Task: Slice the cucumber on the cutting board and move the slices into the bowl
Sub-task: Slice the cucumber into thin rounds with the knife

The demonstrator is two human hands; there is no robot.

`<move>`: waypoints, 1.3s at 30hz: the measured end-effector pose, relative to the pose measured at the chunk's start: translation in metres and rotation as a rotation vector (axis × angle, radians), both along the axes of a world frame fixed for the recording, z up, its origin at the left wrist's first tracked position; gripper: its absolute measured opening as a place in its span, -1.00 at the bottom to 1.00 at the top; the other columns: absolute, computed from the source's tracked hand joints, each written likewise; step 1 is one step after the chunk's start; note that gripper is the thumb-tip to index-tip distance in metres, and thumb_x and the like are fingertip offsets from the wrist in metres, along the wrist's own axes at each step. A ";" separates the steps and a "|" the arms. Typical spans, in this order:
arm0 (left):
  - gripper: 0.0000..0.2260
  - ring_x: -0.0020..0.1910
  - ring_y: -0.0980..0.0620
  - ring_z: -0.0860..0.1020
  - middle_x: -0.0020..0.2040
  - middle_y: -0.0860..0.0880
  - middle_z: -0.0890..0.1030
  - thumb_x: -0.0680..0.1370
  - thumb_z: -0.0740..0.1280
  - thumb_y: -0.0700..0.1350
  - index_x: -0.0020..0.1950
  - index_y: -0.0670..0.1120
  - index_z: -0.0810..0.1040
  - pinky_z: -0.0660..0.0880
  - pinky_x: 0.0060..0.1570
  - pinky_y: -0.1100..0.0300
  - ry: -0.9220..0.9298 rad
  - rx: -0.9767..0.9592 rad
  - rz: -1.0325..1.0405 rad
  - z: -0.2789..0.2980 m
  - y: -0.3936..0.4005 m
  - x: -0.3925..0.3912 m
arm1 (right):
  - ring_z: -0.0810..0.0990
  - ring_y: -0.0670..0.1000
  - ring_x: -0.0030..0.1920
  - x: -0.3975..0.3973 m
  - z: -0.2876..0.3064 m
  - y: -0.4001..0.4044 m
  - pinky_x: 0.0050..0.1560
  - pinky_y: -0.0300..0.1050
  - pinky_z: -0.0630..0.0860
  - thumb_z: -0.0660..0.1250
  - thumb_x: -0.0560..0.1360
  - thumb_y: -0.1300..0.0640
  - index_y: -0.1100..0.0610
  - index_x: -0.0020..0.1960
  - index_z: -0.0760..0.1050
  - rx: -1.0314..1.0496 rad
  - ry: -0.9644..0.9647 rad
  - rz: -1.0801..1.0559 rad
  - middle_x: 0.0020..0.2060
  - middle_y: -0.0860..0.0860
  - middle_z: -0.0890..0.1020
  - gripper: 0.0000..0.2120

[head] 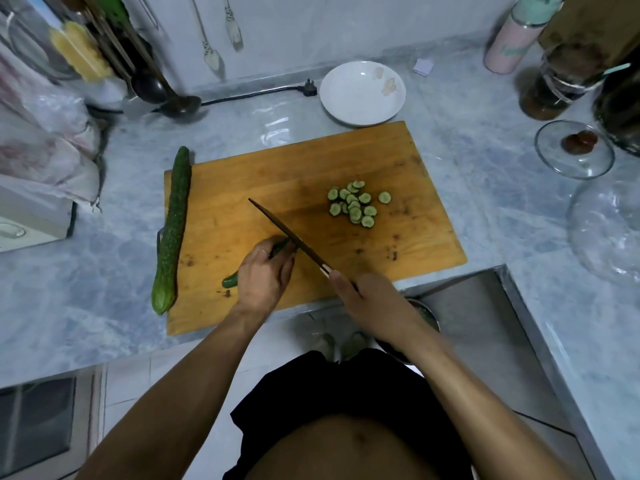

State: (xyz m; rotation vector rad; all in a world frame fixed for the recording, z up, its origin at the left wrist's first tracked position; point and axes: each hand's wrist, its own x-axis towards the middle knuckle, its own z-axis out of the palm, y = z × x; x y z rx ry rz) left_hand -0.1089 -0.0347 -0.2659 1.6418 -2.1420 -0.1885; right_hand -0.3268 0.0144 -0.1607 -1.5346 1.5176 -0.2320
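**Knife set against the cucumber on the wooden board**

A wooden cutting board lies on the grey marbled desk. Near its near-left part, the left hand lies curled over a cucumber piece, its grip closed round it; the dark green end pokes out at the hand's left side, and a bit of the cucumber shows past the fingers next to the blade. The right hand holds the handle of a kitchen knife, its grip wrapped round it. The long blade runs from that hand up and to the left, crossing just past the left hand's fingertips, with its tip over the middle of the board.

A loose heap of cucumber slices sits on the right-centre of the board, well apart from the hands, some overlapping, one a little off to the right. A second, whole cucumber lies lengthwise along the left edge of the board, partly on it and partly on the desk.

The white bowl stands on the desk just beyond the far edge of the board, with nothing in it. A black plug and cable lie to the left of it. A glass lid rests on the desk to the far right.
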 end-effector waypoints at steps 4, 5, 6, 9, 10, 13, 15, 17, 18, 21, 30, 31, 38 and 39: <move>-0.74 0.06 -0.17 0.57 0.16 -0.13 0.60 0.61 0.26 -0.03 0.20 -0.06 0.64 0.56 -0.13 0.05 0.008 -0.001 -0.019 -0.003 0.000 0.003 | 0.44 0.03 -0.46 0.005 0.005 0.005 -0.45 -0.11 0.25 0.03 0.62 -0.27 0.11 -0.43 0.33 0.005 0.004 -0.019 -0.52 0.01 0.42 -0.39; -0.74 0.05 -0.17 0.58 0.16 -0.13 0.60 0.61 0.26 -0.03 0.19 -0.07 0.64 0.56 -0.13 0.06 0.011 -0.006 -0.020 -0.004 0.000 0.003 | 0.45 0.03 -0.45 0.007 0.005 0.005 -0.46 -0.12 0.25 0.03 0.62 -0.27 0.11 -0.42 0.34 0.002 0.009 -0.024 -0.51 0.02 0.44 -0.40; -0.74 0.05 -0.17 0.58 0.17 -0.13 0.60 0.60 0.27 -0.04 0.20 -0.07 0.64 0.55 -0.13 0.06 0.013 -0.009 -0.021 -0.004 0.000 0.003 | 0.45 0.02 -0.44 0.009 0.006 0.006 -0.47 -0.13 0.26 0.03 0.63 -0.26 0.11 -0.41 0.35 0.000 0.014 -0.030 -0.49 0.02 0.45 -0.40; -0.74 0.08 -0.16 0.57 0.20 -0.11 0.59 0.59 0.29 -0.06 0.23 -0.06 0.63 0.56 -0.11 0.05 0.020 0.009 -0.016 -0.004 -0.001 0.003 | 0.44 0.02 -0.42 0.012 0.009 0.005 -0.46 -0.15 0.24 0.03 0.64 -0.25 0.09 -0.40 0.35 0.011 0.012 -0.039 -0.47 0.01 0.44 -0.43; -0.74 0.08 -0.17 0.57 0.20 -0.11 0.59 0.58 0.30 -0.06 0.23 -0.07 0.63 0.56 -0.12 0.05 0.020 0.009 -0.014 -0.004 -0.002 0.003 | 0.43 0.01 -0.42 0.013 0.010 0.004 -0.45 -0.16 0.23 0.03 0.64 -0.24 0.08 -0.40 0.34 0.007 0.010 -0.037 -0.47 0.01 0.43 -0.43; -0.75 0.05 -0.18 0.58 0.17 -0.14 0.60 0.58 0.32 -0.07 0.22 -0.09 0.63 0.56 -0.14 0.06 0.019 -0.020 -0.013 -0.005 -0.002 0.003 | 0.40 -0.01 -0.41 0.014 0.013 0.003 -0.44 -0.17 0.23 0.01 0.65 -0.22 0.08 -0.39 0.33 -0.003 0.009 -0.035 -0.46 0.00 0.42 -0.44; -0.76 0.03 -0.18 0.59 0.17 -0.15 0.60 0.58 0.35 -0.07 0.22 -0.07 0.63 0.55 -0.16 0.07 0.031 -0.028 -0.008 -0.007 -0.002 0.003 | 0.38 -0.03 -0.42 0.015 0.015 0.003 -0.44 -0.18 0.23 0.01 0.65 -0.22 0.08 -0.39 0.32 0.002 0.017 -0.037 -0.45 0.00 0.40 -0.45; -0.76 -0.01 -0.20 0.61 0.16 -0.16 0.61 0.56 0.40 -0.10 0.23 -0.06 0.62 0.54 -0.18 0.08 0.054 -0.035 0.005 -0.011 -0.002 0.003 | 0.37 -0.03 -0.42 0.015 0.016 0.002 -0.43 -0.16 0.24 0.01 0.65 -0.22 0.08 -0.38 0.32 0.017 0.013 -0.043 -0.45 0.00 0.40 -0.45; -0.75 -0.03 -0.20 0.61 0.15 -0.17 0.61 0.54 0.43 -0.12 0.22 -0.06 0.62 0.54 -0.20 0.09 0.062 -0.049 0.007 -0.012 -0.002 0.002 | 0.38 -0.02 -0.41 0.014 0.016 0.002 -0.42 -0.14 0.25 0.01 0.65 -0.23 0.08 -0.38 0.32 0.029 0.006 -0.049 -0.44 0.00 0.41 -0.45; -0.69 -0.05 -0.21 0.61 0.14 -0.18 0.61 0.50 0.47 -0.17 0.23 -0.04 0.59 0.54 -0.22 0.07 0.067 -0.100 -0.006 -0.016 -0.002 0.001 | 0.39 -0.01 -0.39 0.014 0.016 0.002 -0.40 -0.12 0.24 -0.01 0.64 -0.25 0.09 -0.36 0.33 0.051 0.000 -0.054 -0.43 0.01 0.42 -0.44; -0.71 0.04 -0.19 0.59 0.15 -0.17 0.61 0.48 0.48 -0.13 0.20 -0.05 0.64 0.55 -0.19 0.06 0.006 -0.051 0.011 -0.014 -0.002 0.001 | 0.50 0.06 -0.33 0.032 -0.006 -0.013 -0.28 -0.08 0.35 0.00 0.64 -0.24 0.10 -0.35 0.39 0.079 -0.026 -0.126 -0.39 0.05 0.50 -0.43; -0.71 0.04 -0.19 0.59 0.14 -0.17 0.62 0.47 0.49 -0.14 0.20 -0.06 0.64 0.55 -0.19 0.06 0.000 -0.053 0.010 -0.014 -0.002 0.001 | 0.50 0.07 -0.32 0.034 -0.010 -0.014 -0.28 -0.09 0.34 0.00 0.65 -0.24 0.10 -0.35 0.39 0.067 -0.021 -0.134 -0.38 0.05 0.50 -0.43; -0.72 0.01 -0.14 0.60 0.13 -0.10 0.64 0.54 0.43 -0.14 0.26 -0.05 0.62 0.51 -0.19 0.11 0.013 -0.135 -0.027 -0.013 -0.004 0.005 | 0.47 0.05 -0.37 0.026 -0.014 -0.012 -0.34 -0.10 0.28 -0.01 0.65 -0.24 0.08 -0.38 0.35 0.031 -0.056 -0.192 -0.42 0.02 0.47 -0.43; -0.73 0.00 -0.14 0.60 0.13 -0.09 0.64 0.55 0.42 -0.14 0.25 -0.05 0.63 0.51 -0.20 0.12 0.023 -0.145 -0.034 -0.013 -0.004 0.006 | 0.47 0.06 -0.37 0.025 -0.013 -0.011 -0.34 -0.11 0.28 -0.01 0.65 -0.23 0.10 -0.38 0.35 0.035 -0.059 -0.197 -0.42 0.04 0.47 -0.42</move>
